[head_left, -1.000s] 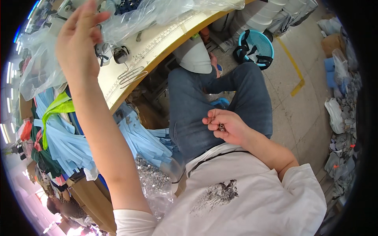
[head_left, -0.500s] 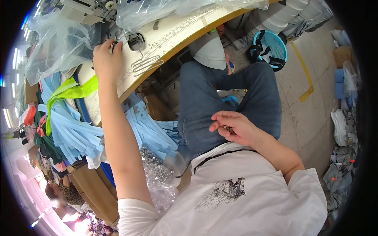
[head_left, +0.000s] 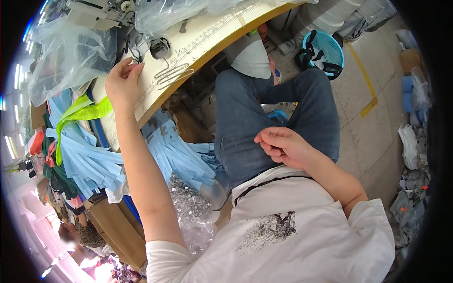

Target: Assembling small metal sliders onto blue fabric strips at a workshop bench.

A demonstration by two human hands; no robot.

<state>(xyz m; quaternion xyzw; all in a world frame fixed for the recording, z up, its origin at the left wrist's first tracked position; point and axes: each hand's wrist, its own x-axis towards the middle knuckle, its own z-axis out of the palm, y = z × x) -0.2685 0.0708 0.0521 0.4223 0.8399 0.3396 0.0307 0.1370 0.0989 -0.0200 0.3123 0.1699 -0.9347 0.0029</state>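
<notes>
My left hand (head_left: 123, 87) is over the worktable's left end, its thumb and fingertips pinched together beside some small metal machine parts (head_left: 137, 54). Whatever is between the fingertips is too small to make out. Near it on the table are a round dark-rimmed metal piece (head_left: 160, 48) and a bent wire form (head_left: 172, 76). Above my lap, my right hand (head_left: 285, 146) is curled closed around small brownish metal pieces (head_left: 282, 152), now mostly hidden by the fingers. A lime-green fabric strip (head_left: 87, 112) hangs off the table edge below my left hand.
Light-blue strips (head_left: 92, 158) hang in bundles at the left. Clear plastic bags (head_left: 71, 52) cover part of the pale worktable (head_left: 207, 40), near a white machine (head_left: 92, 16). A blue basket (head_left: 325, 49) stands on the floor. A cardboard box (head_left: 115, 231) lies lower left.
My left hand has drawn back slightly toward me from the machine parts. My right hand's fingers have curled further, covering the small metal pieces that showed in the palm.
</notes>
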